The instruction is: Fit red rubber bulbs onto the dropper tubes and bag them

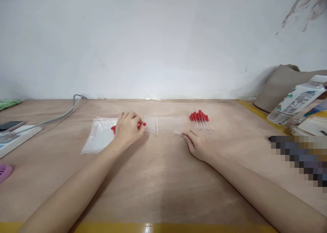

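Observation:
My left hand (129, 128) is closed, with a small red rubber bulb (144, 124) at its fingertips. More red bulbs (112, 128) lie beneath and beside that hand, partly hidden by it. Between the hands lies a row of clear, narrow-tipped dropper tubes (163, 125), side by side. One clear dropper tube (178, 133) is pinched in my right hand (198, 144), pointing left, just below the row's right end. Beyond my right hand sits a fanned group of droppers (199, 118) with red bulbs on their upper ends.
A clear plastic bag (98, 137) lies left of my left hand. Farther left are a grey cable (62, 115) and a white power strip (22, 137). On the right, a tilted plastic bottle (296, 98) stands near a beige object (273, 86). A white wall rises behind the table.

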Action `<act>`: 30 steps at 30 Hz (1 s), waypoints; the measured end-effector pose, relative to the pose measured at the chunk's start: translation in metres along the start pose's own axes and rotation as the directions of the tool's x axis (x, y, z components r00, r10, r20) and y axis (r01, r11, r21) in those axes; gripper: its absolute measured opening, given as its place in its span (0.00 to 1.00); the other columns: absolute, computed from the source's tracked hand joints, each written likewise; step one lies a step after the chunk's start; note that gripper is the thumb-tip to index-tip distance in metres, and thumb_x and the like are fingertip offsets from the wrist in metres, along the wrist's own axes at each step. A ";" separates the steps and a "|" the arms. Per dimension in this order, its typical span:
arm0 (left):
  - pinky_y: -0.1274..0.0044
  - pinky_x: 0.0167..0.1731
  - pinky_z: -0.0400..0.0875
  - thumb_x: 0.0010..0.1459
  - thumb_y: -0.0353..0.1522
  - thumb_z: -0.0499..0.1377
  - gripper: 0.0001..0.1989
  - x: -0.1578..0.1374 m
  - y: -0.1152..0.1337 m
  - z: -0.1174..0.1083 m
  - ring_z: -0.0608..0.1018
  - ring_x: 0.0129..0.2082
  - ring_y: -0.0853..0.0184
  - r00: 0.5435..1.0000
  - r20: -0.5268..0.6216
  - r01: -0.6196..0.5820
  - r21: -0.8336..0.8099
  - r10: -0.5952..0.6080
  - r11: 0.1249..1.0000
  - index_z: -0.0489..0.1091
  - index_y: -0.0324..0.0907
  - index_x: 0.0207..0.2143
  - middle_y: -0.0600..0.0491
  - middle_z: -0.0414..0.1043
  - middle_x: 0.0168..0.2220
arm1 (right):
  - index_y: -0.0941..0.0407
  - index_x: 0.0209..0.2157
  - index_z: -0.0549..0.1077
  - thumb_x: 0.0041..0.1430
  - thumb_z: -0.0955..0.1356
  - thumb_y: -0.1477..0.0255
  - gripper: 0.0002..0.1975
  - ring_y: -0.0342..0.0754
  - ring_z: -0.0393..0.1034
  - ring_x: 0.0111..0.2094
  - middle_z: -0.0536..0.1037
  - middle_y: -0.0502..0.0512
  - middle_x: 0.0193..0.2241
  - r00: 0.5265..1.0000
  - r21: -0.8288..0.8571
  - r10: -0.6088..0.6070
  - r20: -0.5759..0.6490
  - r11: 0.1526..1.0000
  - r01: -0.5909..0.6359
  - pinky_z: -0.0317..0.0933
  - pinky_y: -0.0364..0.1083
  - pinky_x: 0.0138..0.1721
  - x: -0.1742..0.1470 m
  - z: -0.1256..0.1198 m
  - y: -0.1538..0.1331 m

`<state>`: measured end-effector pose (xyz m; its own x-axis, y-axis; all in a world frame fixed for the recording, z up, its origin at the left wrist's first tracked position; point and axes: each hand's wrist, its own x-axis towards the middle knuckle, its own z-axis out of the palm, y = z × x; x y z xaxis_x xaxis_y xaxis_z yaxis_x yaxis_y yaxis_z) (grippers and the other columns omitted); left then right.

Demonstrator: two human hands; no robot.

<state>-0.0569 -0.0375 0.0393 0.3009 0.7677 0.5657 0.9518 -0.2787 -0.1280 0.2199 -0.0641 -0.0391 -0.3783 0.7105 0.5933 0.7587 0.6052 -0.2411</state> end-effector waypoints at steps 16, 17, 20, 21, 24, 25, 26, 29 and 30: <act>0.72 0.41 0.66 0.57 0.34 0.55 0.09 -0.032 0.031 0.024 0.69 0.43 0.63 0.924 0.109 -0.251 -0.550 0.367 0.797 0.71 0.45 0.39 0.50 0.67 0.41 | 0.57 0.39 0.69 0.63 0.56 0.73 0.12 0.45 0.67 0.34 0.74 0.54 0.33 1.000 -0.097 -0.001 -0.007 0.995 0.000 0.53 0.45 0.37 0.001 -0.003 -0.003; 0.72 0.41 0.66 0.57 0.35 0.55 0.08 -0.032 0.030 0.024 0.69 0.42 0.63 0.933 0.109 -0.229 -0.552 0.342 0.802 0.71 0.45 0.37 0.50 0.67 0.41 | 0.57 0.39 0.69 0.63 0.56 0.73 0.12 0.45 0.67 0.34 0.74 0.54 0.33 1.000 -0.098 -0.005 -0.005 0.995 0.004 0.53 0.45 0.37 0.001 -0.004 -0.003; 0.73 0.40 0.66 0.58 0.34 0.54 0.07 -0.034 0.032 0.025 0.70 0.40 0.65 0.956 0.085 -0.175 -0.600 0.279 0.780 0.71 0.44 0.32 0.52 0.69 0.38 | 0.57 0.39 0.69 0.63 0.56 0.73 0.12 0.45 0.67 0.33 0.74 0.55 0.33 1.000 -0.094 -0.027 -0.005 0.995 0.026 0.53 0.45 0.36 0.002 -0.005 -0.005; 0.74 0.39 0.66 0.58 0.34 0.54 0.07 -0.035 0.034 0.024 0.71 0.38 0.66 0.964 0.084 -0.148 -0.624 0.254 0.767 0.70 0.43 0.31 0.52 0.69 0.37 | 0.57 0.39 0.69 0.62 0.57 0.73 0.12 0.45 0.67 0.33 0.74 0.55 0.33 0.999 -0.087 -0.038 -0.007 0.996 0.038 0.53 0.45 0.36 0.002 -0.006 -0.007; 0.76 0.32 0.66 0.59 0.33 0.52 0.07 -0.038 0.044 0.026 0.72 0.30 0.69 0.973 0.144 -0.026 -0.710 0.181 0.703 0.68 0.41 0.32 0.54 0.70 0.32 | 0.57 0.39 0.69 0.62 0.57 0.73 0.11 0.44 0.66 0.31 0.74 0.54 0.32 0.997 -0.060 -0.080 0.005 0.995 0.080 0.53 0.46 0.38 0.001 -0.009 -0.012; 0.77 0.30 0.66 0.60 0.34 0.51 0.07 -0.039 0.046 0.027 0.71 0.28 0.70 0.972 0.175 0.024 -0.743 0.160 0.669 0.67 0.41 0.33 0.54 0.70 0.31 | 0.57 0.39 0.69 0.62 0.57 0.73 0.11 0.44 0.66 0.31 0.74 0.53 0.32 0.996 -0.049 -0.092 0.013 0.994 0.093 0.54 0.46 0.38 0.001 -0.009 -0.014; 0.78 0.29 0.66 0.60 0.35 0.51 0.08 -0.041 0.049 0.028 0.71 0.27 0.71 0.969 0.202 0.067 -0.774 0.145 0.629 0.66 0.41 0.34 0.55 0.70 0.31 | 0.57 0.39 0.69 0.62 0.57 0.73 0.11 0.44 0.66 0.31 0.74 0.53 0.32 0.994 -0.037 -0.103 0.020 0.994 0.104 0.54 0.46 0.38 0.001 -0.010 -0.016; 0.78 0.30 0.67 0.60 0.36 0.51 0.09 -0.043 0.054 0.033 0.72 0.28 0.71 0.960 0.249 0.149 -0.843 0.129 0.517 0.65 0.41 0.35 0.54 0.70 0.31 | 0.57 0.39 0.69 0.62 0.57 0.73 0.11 0.44 0.67 0.32 0.74 0.54 0.32 0.993 0.006 -0.118 0.025 0.993 0.118 0.54 0.46 0.37 0.001 -0.010 -0.022; 0.78 0.30 0.68 0.59 0.37 0.51 0.09 -0.043 0.055 0.034 0.72 0.28 0.71 0.958 0.258 0.165 -0.852 0.124 0.497 0.65 0.41 0.35 0.54 0.70 0.31 | 0.57 0.39 0.69 0.62 0.57 0.73 0.11 0.44 0.67 0.32 0.74 0.54 0.32 0.993 0.015 -0.119 0.023 0.993 0.118 0.54 0.46 0.37 0.001 -0.010 -0.023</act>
<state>-0.0160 -0.0667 -0.0197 0.4219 0.8497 0.3162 0.4718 -0.5036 0.7237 0.2071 -0.0806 -0.0256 -0.4776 0.6419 0.5999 0.7009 0.6901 -0.1804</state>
